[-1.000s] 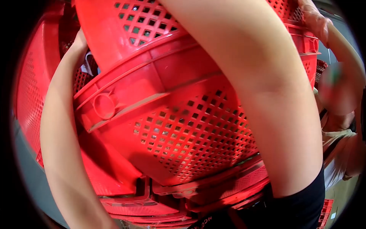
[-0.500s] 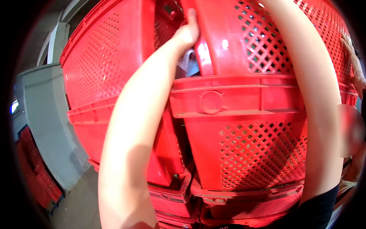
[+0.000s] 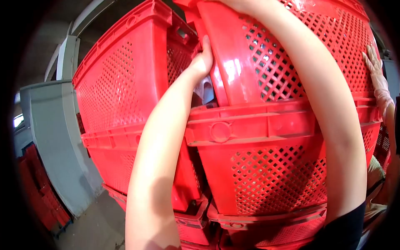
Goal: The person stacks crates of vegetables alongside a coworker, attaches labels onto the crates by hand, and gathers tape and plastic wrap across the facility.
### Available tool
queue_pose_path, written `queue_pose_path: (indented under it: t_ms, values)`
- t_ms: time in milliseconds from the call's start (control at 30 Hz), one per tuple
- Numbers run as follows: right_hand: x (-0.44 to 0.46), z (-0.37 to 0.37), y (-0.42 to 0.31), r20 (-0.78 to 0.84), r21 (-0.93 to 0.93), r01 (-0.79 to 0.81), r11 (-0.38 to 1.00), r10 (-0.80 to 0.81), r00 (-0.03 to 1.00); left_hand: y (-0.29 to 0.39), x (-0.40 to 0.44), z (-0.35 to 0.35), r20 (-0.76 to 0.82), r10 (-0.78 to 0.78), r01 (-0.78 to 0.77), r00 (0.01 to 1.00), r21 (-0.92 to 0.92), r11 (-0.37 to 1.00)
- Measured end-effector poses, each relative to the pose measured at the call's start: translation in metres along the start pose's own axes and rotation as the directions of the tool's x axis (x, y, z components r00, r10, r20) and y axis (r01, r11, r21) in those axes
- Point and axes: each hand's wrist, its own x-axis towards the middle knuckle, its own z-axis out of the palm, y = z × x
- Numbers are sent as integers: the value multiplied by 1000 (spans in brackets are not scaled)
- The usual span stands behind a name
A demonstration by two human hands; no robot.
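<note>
Two grips, opening and hold impossible to tell: left hand (image 3: 203,60) touching upper-right red crate (image 3: 268,68), right hand (image 3: 235,3) cropped at top.

The upper crate (image 3: 271,71) is red, rigid plastic with a glossy surface. Its wall panels carry a lattice of diamond-shaped openings, bordered by smooth, solid corner sections. Dark and pale patches are visible through the openings. The crate stands upright, base down, on the rim of the lower crate (image 3: 266,177), also red and latticed. A narrow gap separates its left side from the neighbouring crate (image 3: 114,85). Its top edge extends partly beyond view.
</note>
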Motion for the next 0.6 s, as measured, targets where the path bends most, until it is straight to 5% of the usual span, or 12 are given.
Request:
queue_pose_path:
  t_ms: [233,300,400,600]
  values:
    - [-10,0,1,14,-7,31,1000,-30,999,-6,-13,-2,23,78,-78,997,-21,997]
    - [-12,3,0,-89,-17,42,999,-43,995,-1,-20,-3,27,53,-53,998,-4,999]
    - [-7,0,-1,36,1,3,1000,-3,999,5,-25,-6,47,0,-2,999,38,999]
    - [-8,-2,-6,7,-6,-3,1000,3,1000,6,-24,-7,87,-40,34,995,67,997]
